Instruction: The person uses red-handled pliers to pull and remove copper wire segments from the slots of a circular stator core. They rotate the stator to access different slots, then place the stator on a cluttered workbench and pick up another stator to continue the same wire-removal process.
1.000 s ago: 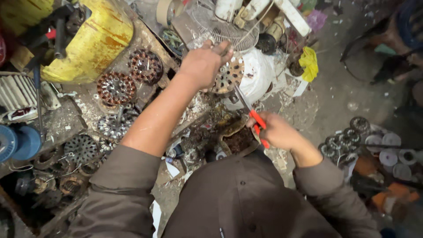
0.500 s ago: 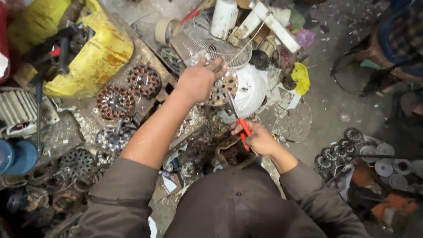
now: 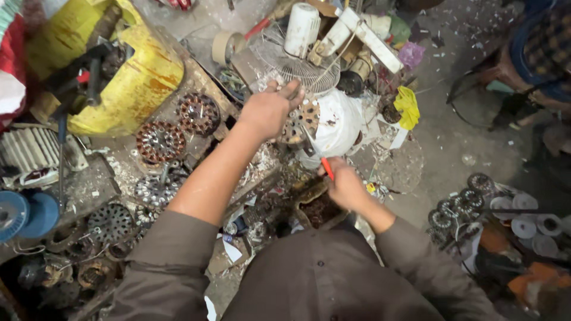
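- Yellow drum (image 3: 122, 71), well left of the left hand; clear of the work
- White fan motor housing (image 3: 339, 122) on the cluttered surface, between both hands; it could roll if pushed sideways
- Wire fan guard (image 3: 297, 68) just beyond the left hand; a sleeve might snag on it
- Left hand (image 3: 267, 110) clamped over the round wound motor core (image 3: 300, 122), fingers curled on its rim
- Right hand (image 3: 345, 187) fisted round a red-handled screwdriver (image 3: 326, 167); its tip could slip off the core toward the left fingers
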